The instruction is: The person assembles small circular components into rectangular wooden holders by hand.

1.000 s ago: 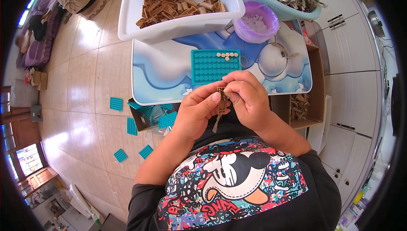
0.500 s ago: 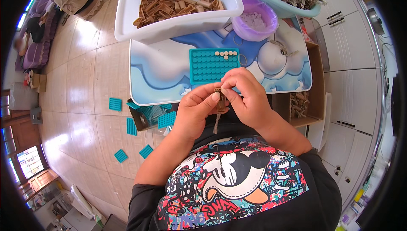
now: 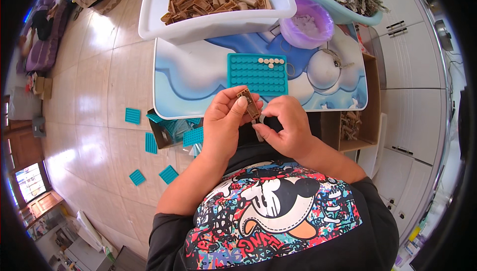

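My left hand (image 3: 223, 114) is closed on a small brown plastic case (image 3: 249, 103), long and tapered, with raised marks on its face. The case tilts, its lower end toward my right hand (image 3: 285, 124). A pale strand (image 3: 259, 135) hangs below that end. The thumb and curled fingers of my right hand close about the strand just under the case; the exact contact is small. Beyond my hands, a teal tray (image 3: 257, 92) with rows of round cups lies on the table, several cream discs (image 3: 271, 61) in its far right part.
Past the tray stand a white tub (image 3: 218, 30) of brown plastic pieces, a purple-lined bowl (image 3: 318, 36) of whitish bits and a pale green basin (image 3: 365, 20) of tangled strands. The patterned table (image 3: 189, 92) has cardboard boxes beside it. Teal trays (image 3: 169, 174) lie on the floor.
The brown case has turned from upright to tilted, its face more exposed. My right hand has moved from the case's top down to its lower end. The view has shifted slightly.
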### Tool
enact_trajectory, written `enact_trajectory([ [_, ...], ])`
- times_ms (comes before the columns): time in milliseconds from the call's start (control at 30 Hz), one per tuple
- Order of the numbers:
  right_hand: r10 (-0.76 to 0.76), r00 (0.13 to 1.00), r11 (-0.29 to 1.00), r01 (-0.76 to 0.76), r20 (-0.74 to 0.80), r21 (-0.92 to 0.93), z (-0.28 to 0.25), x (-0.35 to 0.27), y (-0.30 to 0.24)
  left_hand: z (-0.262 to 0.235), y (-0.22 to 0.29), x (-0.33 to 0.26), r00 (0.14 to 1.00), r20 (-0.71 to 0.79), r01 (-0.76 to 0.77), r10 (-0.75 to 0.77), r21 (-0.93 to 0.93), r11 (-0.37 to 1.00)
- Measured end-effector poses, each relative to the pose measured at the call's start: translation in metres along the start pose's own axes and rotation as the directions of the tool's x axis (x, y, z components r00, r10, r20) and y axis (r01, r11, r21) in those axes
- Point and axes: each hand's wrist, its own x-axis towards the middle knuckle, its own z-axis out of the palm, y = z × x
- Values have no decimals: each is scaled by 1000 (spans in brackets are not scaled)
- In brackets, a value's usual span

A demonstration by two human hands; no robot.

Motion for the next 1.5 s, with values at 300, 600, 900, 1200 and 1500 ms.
enact_trajectory([
  [300,-92,990,989,104,109,-107,7,3,11,-9,-7,5,994,-28,105,-104,45,993],
  [600,113,990,968,-129,-88,-216,-14,38,67,-17,-14,16,981,7,193,-193,42,980],
  [900,-88,996,911,81,1,-406,-4,48,86,-14,-9,23,976,-5,218,-217,5,976],
  [1200,-79,996,990,83,37,-111,9,40,45,-14,-10,26,969,-16,245,-246,-43,969],
  [1500,-108,993,980,114,45,-162,1,48,57,-13,-12,25,973,-46,224,-225,-26,974],
])
